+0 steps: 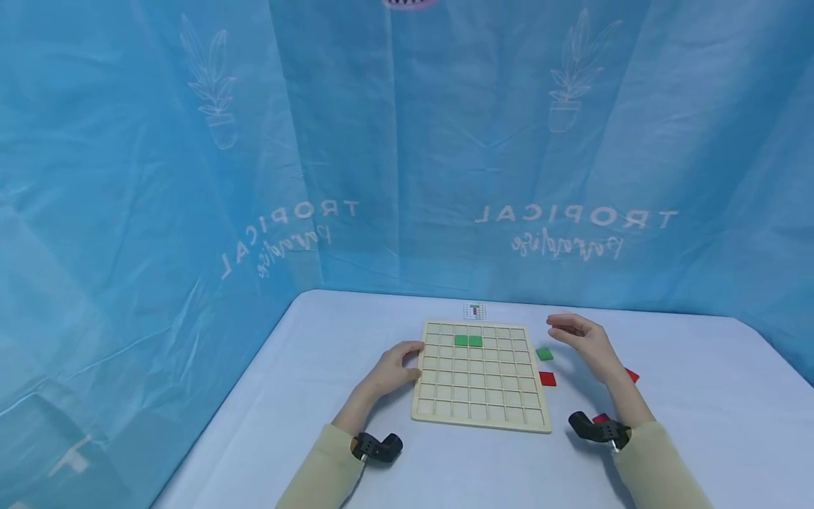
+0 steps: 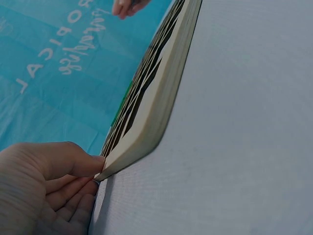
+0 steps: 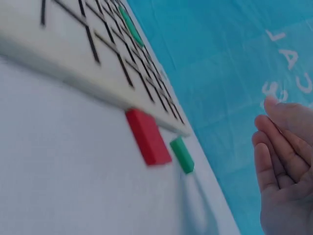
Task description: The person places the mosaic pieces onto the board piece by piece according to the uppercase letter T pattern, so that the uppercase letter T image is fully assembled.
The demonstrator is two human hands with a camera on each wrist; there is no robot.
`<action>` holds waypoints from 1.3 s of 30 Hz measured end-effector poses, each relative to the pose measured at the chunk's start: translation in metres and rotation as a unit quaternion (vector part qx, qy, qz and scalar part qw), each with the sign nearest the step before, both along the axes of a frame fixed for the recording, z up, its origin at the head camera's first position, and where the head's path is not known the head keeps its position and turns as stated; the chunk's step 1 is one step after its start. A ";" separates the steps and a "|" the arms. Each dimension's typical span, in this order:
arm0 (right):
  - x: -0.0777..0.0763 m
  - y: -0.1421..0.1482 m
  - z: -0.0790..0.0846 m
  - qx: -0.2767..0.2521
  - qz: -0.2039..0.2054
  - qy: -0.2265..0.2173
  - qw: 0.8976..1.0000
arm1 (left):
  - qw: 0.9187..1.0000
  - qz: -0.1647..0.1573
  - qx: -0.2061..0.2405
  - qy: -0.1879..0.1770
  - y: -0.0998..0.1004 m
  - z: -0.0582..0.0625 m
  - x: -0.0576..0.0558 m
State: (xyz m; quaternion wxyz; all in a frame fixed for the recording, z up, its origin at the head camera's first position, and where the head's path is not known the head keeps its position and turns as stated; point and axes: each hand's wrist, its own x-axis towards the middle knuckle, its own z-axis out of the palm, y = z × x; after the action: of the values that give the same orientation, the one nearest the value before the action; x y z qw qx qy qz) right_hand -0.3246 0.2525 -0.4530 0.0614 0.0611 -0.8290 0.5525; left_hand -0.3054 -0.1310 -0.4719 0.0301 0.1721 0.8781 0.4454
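Note:
A pale grid board [image 1: 480, 425] lies on the table with two green tiles [image 1: 468, 341] side by side in its second row from the back. My left hand [image 1: 396, 367] holds the board's left edge, its thumb [image 2: 83, 162] and fingertips against the rim. Raised beyond the board's right edge, my right hand [image 1: 588, 346] has loosely bent fingers and shows nothing between them. A loose green tile [image 1: 544, 353] lies below and left of it. Nearer me, a red tile [image 1: 547, 379] lies beside the board's right edge; both also show in the right wrist view.
Two more red tiles lie farther right, one [image 1: 632, 375] partly behind the right wrist and one [image 1: 600, 418] beside the wrist camera. Behind the board lies a small printed grid card [image 1: 474, 311]. A blue printed curtain [image 1: 439, 177] hangs behind and left of the white table [image 1: 343, 325].

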 end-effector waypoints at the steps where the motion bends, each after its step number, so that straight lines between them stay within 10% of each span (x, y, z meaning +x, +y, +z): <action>1: 0.000 0.003 -0.002 0.001 0.001 -0.003 1.000 | 1.000 0.002 0.000 -0.002 -0.001 0.000 0.000; 24: 0.000 0.007 -0.035 0.154 0.021 0.005 0.988 | 1.000 0.004 0.010 -0.007 0.000 0.000 -0.001; 39: 0.002 0.009 -0.016 0.136 -0.008 0.021 0.990 | 1.000 0.010 0.001 -0.006 0.001 0.000 0.000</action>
State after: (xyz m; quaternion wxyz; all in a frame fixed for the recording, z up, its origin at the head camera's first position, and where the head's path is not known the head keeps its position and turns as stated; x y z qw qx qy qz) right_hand -0.3231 0.2618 -0.4693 0.0740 0.0735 -0.8955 0.4326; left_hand -0.3053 -0.1297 -0.4718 0.0301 0.1607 0.8790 0.4479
